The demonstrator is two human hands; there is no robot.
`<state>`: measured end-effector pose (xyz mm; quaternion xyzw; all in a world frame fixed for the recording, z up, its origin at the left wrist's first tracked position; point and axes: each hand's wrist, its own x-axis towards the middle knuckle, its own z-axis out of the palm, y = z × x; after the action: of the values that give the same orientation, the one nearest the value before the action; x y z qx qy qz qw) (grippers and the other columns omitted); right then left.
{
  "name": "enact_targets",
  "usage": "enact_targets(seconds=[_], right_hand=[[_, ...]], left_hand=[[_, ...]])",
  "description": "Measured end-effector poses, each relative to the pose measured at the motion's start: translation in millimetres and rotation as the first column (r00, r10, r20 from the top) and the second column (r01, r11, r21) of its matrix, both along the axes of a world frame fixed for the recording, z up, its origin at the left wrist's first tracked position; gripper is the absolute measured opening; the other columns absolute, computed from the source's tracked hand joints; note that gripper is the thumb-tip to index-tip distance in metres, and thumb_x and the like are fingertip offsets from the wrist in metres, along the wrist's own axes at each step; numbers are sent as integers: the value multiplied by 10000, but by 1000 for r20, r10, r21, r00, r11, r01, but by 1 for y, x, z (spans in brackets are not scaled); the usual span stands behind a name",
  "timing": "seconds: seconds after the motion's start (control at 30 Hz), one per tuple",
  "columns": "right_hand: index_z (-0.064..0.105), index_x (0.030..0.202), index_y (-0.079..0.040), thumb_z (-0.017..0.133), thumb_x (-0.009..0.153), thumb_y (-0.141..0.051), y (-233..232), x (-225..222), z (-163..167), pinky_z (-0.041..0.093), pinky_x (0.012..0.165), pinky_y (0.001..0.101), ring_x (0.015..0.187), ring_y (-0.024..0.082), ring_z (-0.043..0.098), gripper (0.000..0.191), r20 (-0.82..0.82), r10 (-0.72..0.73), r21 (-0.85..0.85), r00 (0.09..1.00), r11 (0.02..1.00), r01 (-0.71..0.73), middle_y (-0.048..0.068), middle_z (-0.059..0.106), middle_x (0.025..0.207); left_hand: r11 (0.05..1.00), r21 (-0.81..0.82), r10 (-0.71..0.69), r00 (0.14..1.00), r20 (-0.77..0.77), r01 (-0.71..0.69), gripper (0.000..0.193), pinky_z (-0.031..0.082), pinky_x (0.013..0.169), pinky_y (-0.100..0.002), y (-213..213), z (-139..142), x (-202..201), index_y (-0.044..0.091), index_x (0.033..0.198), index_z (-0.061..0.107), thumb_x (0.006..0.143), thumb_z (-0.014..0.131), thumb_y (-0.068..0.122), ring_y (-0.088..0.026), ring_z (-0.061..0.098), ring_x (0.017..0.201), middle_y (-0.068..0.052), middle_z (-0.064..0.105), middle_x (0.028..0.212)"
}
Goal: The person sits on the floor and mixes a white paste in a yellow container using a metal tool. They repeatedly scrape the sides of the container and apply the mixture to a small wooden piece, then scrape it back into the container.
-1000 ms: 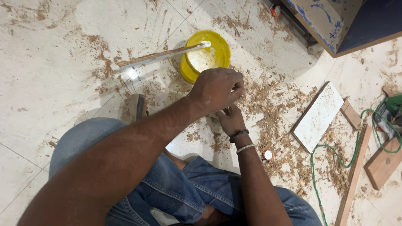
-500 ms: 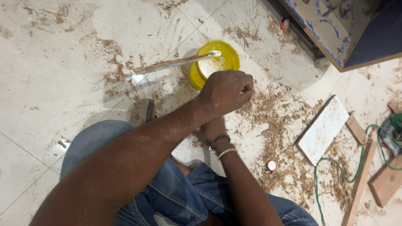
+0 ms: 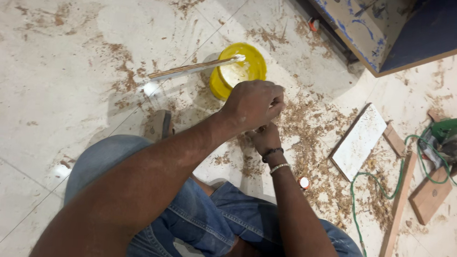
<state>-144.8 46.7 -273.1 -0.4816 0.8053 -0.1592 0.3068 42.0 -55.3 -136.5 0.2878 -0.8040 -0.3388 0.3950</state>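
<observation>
The left hand (image 3: 253, 104) is fisted over the right hand (image 3: 264, 138); whatever they grip is hidden, so I cannot tell it. The yellow tub (image 3: 238, 71) with its stick (image 3: 192, 69) sits on the floor just beyond; a slipping elbow could tip it into the sawdust (image 3: 312, 144).

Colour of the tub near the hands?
Yellow tub, whitish inside, with a stick resting across it; head view.

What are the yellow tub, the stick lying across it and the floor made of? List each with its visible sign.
Yellow tub: probably plastic, smooth, glossy, evenly coloured.
Stick: seemingly wood, a thin pale strip, its end smeared white.
Floor: likely ceramic tile, pale and shiny, with grout lines, strewn with shavings.
</observation>
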Motion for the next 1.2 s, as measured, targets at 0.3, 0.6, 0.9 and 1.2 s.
enact_targets(seconds=[0.3,0.6,0.9,1.2], right_hand=[[705,1240,-78,754,923,-94,69,16,-38,568,832,436,984,397,671,321,-417,429,-91,802,858,-506,262,654,1139],[666,1195,-66,809,777,-255,27,15,11,568,763,434,821,340,716,481,-270,73,81,960,995,-53,163,704,848],[505,1431,29,964,467,-271,64,27,-18,575,874,464,997,469,639,1109,-352,347,204,869,935,-290,361,455,1321],[644,1026,-24,865,725,-178,37,16,-9,568,690,454,758,358,713,404,-295,197,-6,935,978,-208,142,706,777]], left_hand=[[999,-2,-43,998,-38,43,150,552,681,-439,2,-5,-5,112,845,675,876,730,248,-285,705,789,-63,706,798],[999,-6,-35,999,4,35,149,557,690,-448,5,-7,-1,109,823,685,860,720,249,-295,708,779,-75,714,794],[993,78,-91,992,88,84,215,556,696,-447,8,-13,-14,99,827,676,871,736,301,-285,711,775,-79,716,787],[999,35,-30,999,44,28,177,555,703,-457,4,-12,-7,111,840,689,872,723,282,-298,709,803,-79,717,823]])
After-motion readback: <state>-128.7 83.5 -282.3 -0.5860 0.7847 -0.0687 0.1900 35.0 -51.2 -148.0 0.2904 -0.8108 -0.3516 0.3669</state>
